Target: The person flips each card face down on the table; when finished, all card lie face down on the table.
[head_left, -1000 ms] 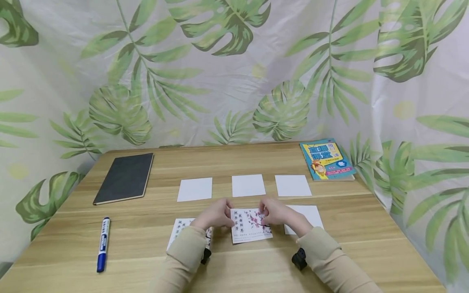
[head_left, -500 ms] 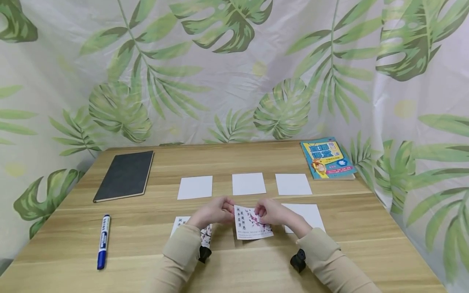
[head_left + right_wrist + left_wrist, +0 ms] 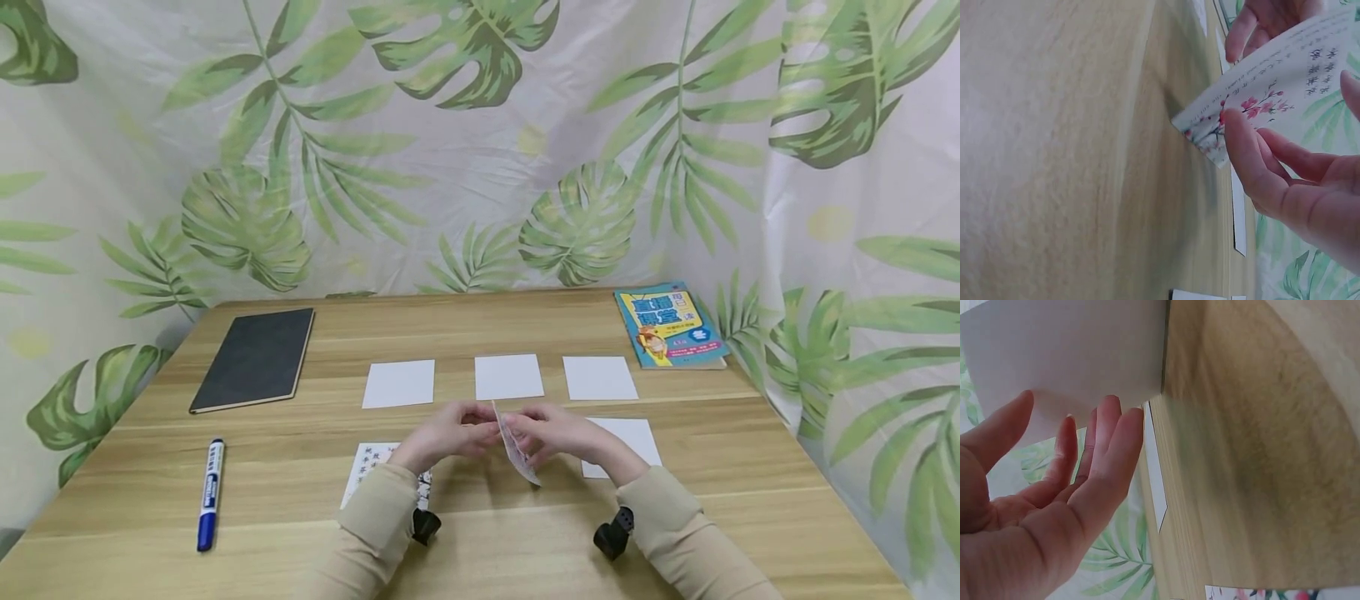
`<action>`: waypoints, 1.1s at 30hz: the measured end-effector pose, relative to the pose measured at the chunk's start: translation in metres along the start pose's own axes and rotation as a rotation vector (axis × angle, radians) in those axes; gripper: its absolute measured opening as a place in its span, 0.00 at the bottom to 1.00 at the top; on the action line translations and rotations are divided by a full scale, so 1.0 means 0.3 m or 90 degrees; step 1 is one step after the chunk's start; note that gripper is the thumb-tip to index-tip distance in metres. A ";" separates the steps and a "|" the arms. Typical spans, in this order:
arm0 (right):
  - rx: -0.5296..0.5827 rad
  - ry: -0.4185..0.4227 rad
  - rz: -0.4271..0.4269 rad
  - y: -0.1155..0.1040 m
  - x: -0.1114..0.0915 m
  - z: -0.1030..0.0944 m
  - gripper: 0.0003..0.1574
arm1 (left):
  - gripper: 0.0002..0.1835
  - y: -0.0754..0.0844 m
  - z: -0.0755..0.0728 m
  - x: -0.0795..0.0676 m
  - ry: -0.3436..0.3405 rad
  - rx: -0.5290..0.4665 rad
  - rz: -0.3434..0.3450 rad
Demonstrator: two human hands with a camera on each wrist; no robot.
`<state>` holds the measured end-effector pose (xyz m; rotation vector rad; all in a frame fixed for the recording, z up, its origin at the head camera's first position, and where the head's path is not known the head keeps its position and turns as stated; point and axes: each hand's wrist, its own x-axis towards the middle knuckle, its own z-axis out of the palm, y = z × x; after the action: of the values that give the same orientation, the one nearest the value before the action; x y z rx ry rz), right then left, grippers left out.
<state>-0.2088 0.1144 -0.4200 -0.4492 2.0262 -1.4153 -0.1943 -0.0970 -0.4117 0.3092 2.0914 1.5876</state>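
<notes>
A small printed card stands nearly on edge between the two hands, over the front middle of the table. Its printed face, with pink blossoms and Chinese writing, is turned toward the right hand, whose curled fingers hold it. On the other side, the blank white back faces the left hand. The left thumb and extended fingertips meet that blank side near its lower edge. A second printed card lies by the left wrist, partly covered by the sleeve.
Three white cards, including one in the middle, lie in a row farther back. Another white card lies beside the right wrist. A black notebook and blue marker are left; a colourful book is back right.
The card was flat to the view with its print up, gripped at its sides by both hands. It has since tipped up and turned on edge, and the hands have drawn together.
</notes>
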 end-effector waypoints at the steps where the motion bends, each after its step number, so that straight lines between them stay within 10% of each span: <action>1: 0.016 -0.008 -0.002 -0.002 -0.001 0.000 0.35 | 0.20 0.000 0.003 0.000 0.003 0.002 0.000; 11: 0.146 -0.063 -0.020 -0.010 -0.004 -0.010 0.35 | 0.20 -0.003 0.022 -0.005 0.020 0.060 0.044; 23: 0.153 0.065 -0.035 -0.039 -0.027 -0.051 0.28 | 0.26 0.000 0.034 -0.009 0.065 0.148 0.059; 28: 0.042 0.163 -0.051 -0.038 -0.046 -0.047 0.28 | 0.27 -0.005 0.044 -0.014 0.081 0.246 0.059; 33: -0.220 0.216 -0.085 -0.046 -0.059 -0.033 0.17 | 0.28 -0.009 0.050 -0.012 0.075 0.319 0.051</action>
<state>-0.2030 0.1269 -0.3996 -0.5247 2.5772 -1.2872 -0.1834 -0.0869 -0.4165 0.4806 2.5829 1.1212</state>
